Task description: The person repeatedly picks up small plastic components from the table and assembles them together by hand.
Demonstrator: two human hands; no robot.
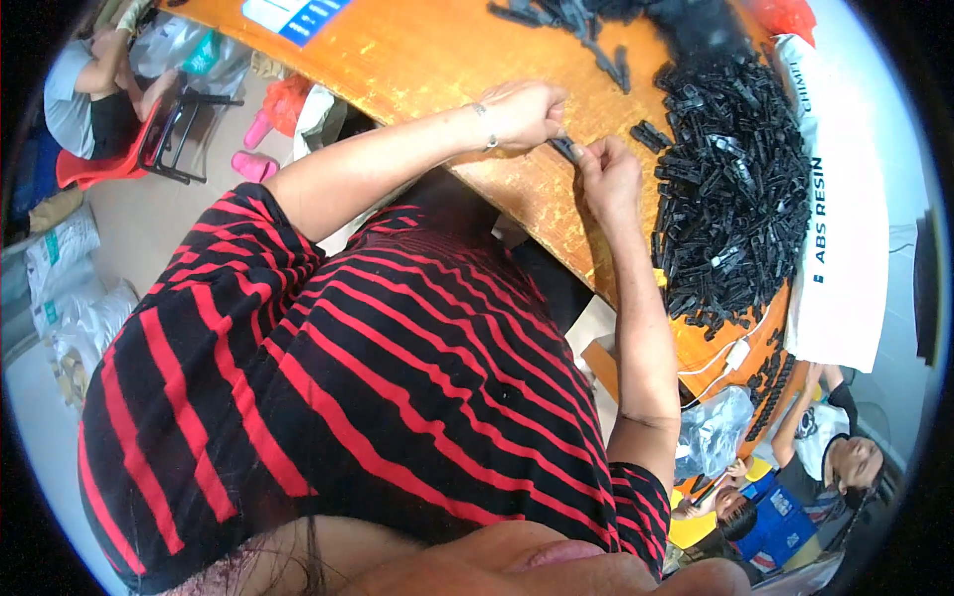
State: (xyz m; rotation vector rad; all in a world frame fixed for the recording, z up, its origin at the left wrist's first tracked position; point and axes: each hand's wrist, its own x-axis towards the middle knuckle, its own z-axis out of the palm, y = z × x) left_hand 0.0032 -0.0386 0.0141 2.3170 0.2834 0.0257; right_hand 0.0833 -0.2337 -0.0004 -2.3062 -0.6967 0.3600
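Over the near edge of the wooden table, my left hand (524, 115) and my right hand (612, 179) meet with a small, narrow black plastic part (562, 147) between them. Both are closed in a pinch, one at each end of the part; the fingers hide most of it. A bracelet circles my left wrist. Right of my hands lies a large heap of similar black plastic parts (730, 189). A few loose black parts (650, 136) lie by the heap's left edge, near my right hand. More black parts (606, 55) are scattered at the far side.
The orange-brown table (417, 62) carries a blue and white card (298, 18) at its far left. A white printed sack (840, 209) borders the heap on the right. A white cable (735, 355) and clear plastic bag (714, 432) lie lower right. Other people sit left and lower right.
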